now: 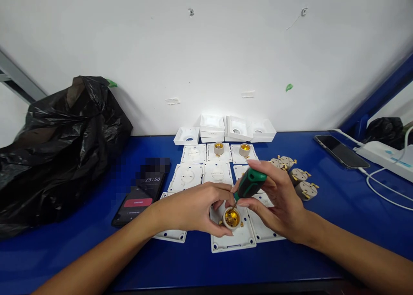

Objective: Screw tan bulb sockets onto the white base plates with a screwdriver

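Observation:
My right hand grips a green and black screwdriver, tilted with its shaft pointing down to the left. The tip goes into the brass-lined cup of a lamp socket. Around that socket curl the fingers of my left hand, steadying it on a square white base plate. More white plates lie in rows under and beyond my hands. Two at the back carry upright sockets, one a lamp socket and the other a similar lamp socket.
Several loose sockets lie right of the plates. White covers are stacked against the wall. A phone timer and black plastic bag are left; another phone, a power strip and cables are right, on the blue table.

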A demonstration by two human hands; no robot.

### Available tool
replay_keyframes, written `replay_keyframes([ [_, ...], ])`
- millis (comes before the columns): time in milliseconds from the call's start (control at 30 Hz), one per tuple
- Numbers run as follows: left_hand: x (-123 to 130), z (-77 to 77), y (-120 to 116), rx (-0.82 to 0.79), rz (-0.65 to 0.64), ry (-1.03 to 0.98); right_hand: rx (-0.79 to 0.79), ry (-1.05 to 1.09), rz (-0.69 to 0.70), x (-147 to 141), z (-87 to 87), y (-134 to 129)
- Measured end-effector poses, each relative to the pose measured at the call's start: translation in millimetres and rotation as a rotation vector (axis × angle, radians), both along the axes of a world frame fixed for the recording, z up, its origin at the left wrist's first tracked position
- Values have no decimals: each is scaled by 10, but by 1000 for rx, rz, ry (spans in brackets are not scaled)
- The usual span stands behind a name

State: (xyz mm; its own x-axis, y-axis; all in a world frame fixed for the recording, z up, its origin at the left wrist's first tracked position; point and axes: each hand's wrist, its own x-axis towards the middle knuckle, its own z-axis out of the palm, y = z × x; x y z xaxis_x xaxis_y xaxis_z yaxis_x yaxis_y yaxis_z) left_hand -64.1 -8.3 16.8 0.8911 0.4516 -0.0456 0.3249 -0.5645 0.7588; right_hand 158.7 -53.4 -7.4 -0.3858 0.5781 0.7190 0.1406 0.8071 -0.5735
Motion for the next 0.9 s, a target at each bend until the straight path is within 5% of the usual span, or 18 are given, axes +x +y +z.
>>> replay_keyframes([
  [600,18,36,-14,10,3,-26,-133,-33,-46,9,134,22],
  [900,14,23,0,40,-33,-46,-35,-61,-20,31,82,13],
])
